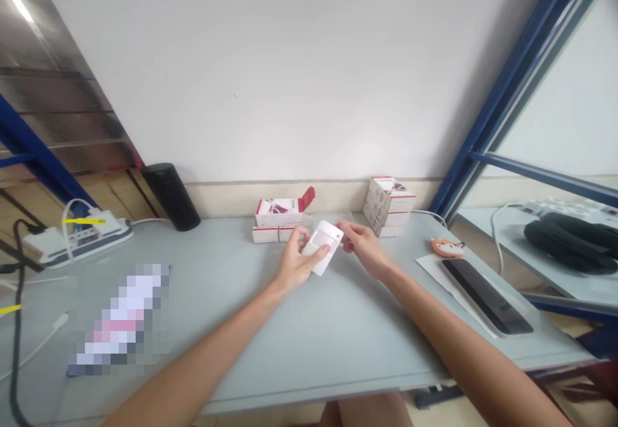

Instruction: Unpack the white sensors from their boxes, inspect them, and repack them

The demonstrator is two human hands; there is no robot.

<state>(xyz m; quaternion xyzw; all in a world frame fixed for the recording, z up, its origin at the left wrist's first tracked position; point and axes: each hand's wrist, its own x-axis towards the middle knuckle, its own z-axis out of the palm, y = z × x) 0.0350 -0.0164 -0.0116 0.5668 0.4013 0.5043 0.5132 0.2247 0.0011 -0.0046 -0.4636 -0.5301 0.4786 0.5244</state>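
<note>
Over the middle of the table, my left hand [295,261] holds a small white rectangular device [322,248]. The device has rounded corners, a paler window-like panel and a small dark dot near its upper right corner. My left thumb lies across its front. Beside its right edge, my right hand [363,245] is closed, thumb and fingers pinched together. What those fingers hold, if anything, is too small to make out. Just behind my left hand, a white and red box with a raised red flap [284,210] lies on another box [268,234].
A stack of white and red boxes [389,207] stands against the wall. A black cylinder [170,196] and a power strip [87,240] are on the left. A phone [486,298] lies on white paper near an orange and white object [447,248] at right.
</note>
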